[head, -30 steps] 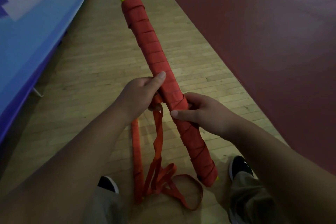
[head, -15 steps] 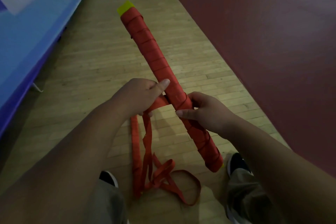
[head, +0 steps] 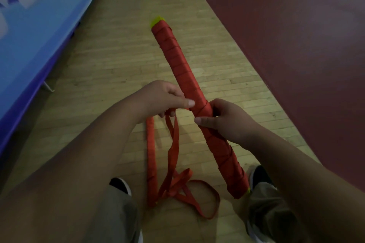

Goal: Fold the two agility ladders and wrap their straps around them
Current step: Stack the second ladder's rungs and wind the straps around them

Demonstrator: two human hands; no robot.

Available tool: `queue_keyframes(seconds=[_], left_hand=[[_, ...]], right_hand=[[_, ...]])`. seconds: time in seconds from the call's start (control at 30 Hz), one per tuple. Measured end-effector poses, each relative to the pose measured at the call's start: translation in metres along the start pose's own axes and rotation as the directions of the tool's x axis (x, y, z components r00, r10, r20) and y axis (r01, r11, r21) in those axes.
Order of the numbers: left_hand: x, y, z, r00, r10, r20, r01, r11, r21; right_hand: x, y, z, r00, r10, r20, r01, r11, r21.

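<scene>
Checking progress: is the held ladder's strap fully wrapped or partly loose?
Partly loose: coils cover the ladder bundle, but the strap trails from the left hand to the floor.

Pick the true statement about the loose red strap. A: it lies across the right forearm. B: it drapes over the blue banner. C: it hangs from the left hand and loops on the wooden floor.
C: the loose strap drops from the left hand to loops on the wooden floor, while the right hand grips the wrapped ladder.
</scene>
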State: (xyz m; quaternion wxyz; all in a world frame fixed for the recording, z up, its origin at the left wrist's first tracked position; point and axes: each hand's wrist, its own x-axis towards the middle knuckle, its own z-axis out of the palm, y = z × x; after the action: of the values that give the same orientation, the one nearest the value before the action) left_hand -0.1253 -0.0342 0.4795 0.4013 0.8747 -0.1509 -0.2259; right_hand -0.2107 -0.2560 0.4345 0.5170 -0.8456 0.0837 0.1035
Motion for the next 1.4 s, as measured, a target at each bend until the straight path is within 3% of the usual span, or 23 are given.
queue_keyframes(seconds=[0.17,0.43,0.53,0.73,0.9,1.03,1.23,1.4], left_hand=[[0.001,-0.004,-0.001,0.998,0.038,-0.045,-0.028,0.977,0.211],[0.001,-0.012,-0.007,0.997,0.042,-0.062,-0.022,0.955,0.295],[0.003,-0.011,-0.006,0.996,0.029,-0.079,-0.012,0.978,0.206],[0.008,-0.004,0.009,0.986,-0.121,-0.118,0.121,0.993,-0.007],[0.008,0.006,0.029,0.930,-0.199,-0.308,0.197,0.980,-0.039],[0.008,0.008,0.029,0.910,-0.199,-0.364,0.182,0.980,-0.080],[0.011,0.002,0.015,0.957,-0.137,-0.255,0.078,0.971,-0.228],[0.013,0.000,0.007,0.982,-0.021,-0.188,-0.035,0.955,-0.293]], right_hand=[[0.001,0.001,-0.004,1.000,0.015,0.007,-0.016,0.997,0.082],[-0.001,-0.001,-0.006,1.000,0.002,0.011,-0.003,0.998,0.064],[-0.001,-0.001,-0.004,1.000,-0.014,-0.015,0.015,1.000,0.017],[-0.002,0.000,0.009,0.989,-0.126,-0.077,0.097,0.947,-0.306],[-0.002,0.007,0.026,0.953,-0.276,-0.126,0.195,0.876,-0.440],[-0.002,0.004,0.025,0.980,-0.183,-0.074,0.158,0.951,-0.265],[0.001,-0.006,0.002,0.991,0.050,0.123,-0.064,0.991,0.119],[-0.002,-0.007,-0.008,0.959,-0.052,0.279,-0.024,0.965,0.260]])
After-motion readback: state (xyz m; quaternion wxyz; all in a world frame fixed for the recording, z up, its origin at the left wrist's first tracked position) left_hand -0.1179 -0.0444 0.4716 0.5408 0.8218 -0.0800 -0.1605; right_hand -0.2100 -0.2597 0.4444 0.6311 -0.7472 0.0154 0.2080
